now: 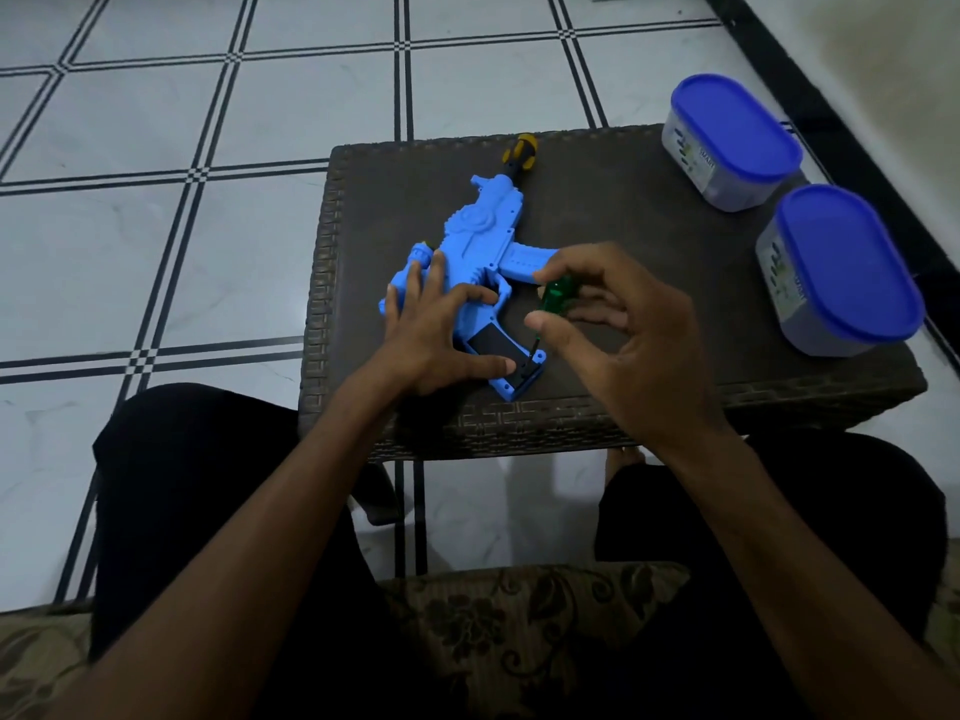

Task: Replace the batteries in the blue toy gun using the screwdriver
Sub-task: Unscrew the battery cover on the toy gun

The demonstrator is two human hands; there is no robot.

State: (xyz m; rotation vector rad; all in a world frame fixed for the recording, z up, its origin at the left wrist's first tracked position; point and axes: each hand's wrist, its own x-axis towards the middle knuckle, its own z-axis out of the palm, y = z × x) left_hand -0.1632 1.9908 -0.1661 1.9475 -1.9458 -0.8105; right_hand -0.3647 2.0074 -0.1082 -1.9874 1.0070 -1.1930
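Observation:
The blue toy gun [480, 236] lies flat on a dark woven table [623, 210], its orange-tipped barrel pointing away and its grip toward me. My left hand [436, 330] presses down on the gun's rear body and grip, fingers spread. My right hand [618, 324] pinches a green-handled screwdriver [558, 293] between thumb and fingers. The thin shaft runs down to the black battery cover [501, 350] near the bottom of the grip. The tip's seat in the screw is too small to see.
Two clear containers with blue lids [732, 132] [847, 262] stand on the table's right side. White tiled floor with dark lines surrounds the table. My knees in dark trousers flank the table's near edge, above a floral cushion [519, 626].

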